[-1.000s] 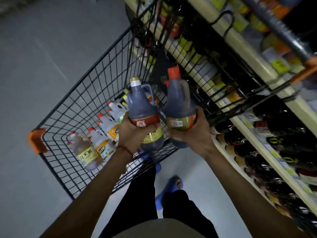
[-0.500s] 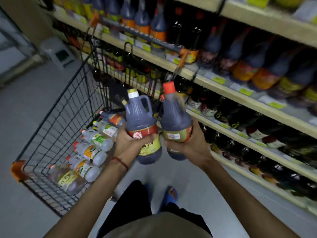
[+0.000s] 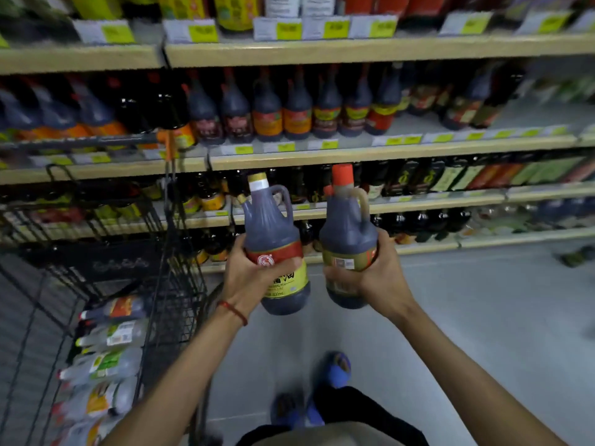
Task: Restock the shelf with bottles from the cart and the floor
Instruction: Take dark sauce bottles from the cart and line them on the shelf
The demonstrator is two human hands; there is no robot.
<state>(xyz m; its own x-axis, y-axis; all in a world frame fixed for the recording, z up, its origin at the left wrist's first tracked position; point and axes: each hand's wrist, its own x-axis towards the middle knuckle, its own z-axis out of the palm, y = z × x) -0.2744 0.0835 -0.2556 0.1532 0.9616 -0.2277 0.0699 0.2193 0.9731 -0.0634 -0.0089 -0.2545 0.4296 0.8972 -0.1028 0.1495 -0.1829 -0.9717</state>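
My left hand (image 3: 249,276) grips a dark soy-sauce jug with a white-gold cap and red-and-yellow label (image 3: 273,233). My right hand (image 3: 370,275) grips a second dark jug with an orange-red cap and olive label (image 3: 347,233). Both jugs stand upright, side by side, held in the air in front of the lower shelves (image 3: 354,156). The black wire cart (image 3: 174,284) stands at the left with several clear and dark bottles (image 3: 109,365) lying in it.
Shelf rows ahead are packed with dark bottles; the middle shelf shows bare room at its right (image 3: 531,114). A green item (image 3: 576,257) lies on the grey floor at the far right. My blue slippers (image 3: 336,370) are below.
My view has swung from the cart round to face the shelves. Both hands have kept their jugs and carried them away from the cart towards the shelving.
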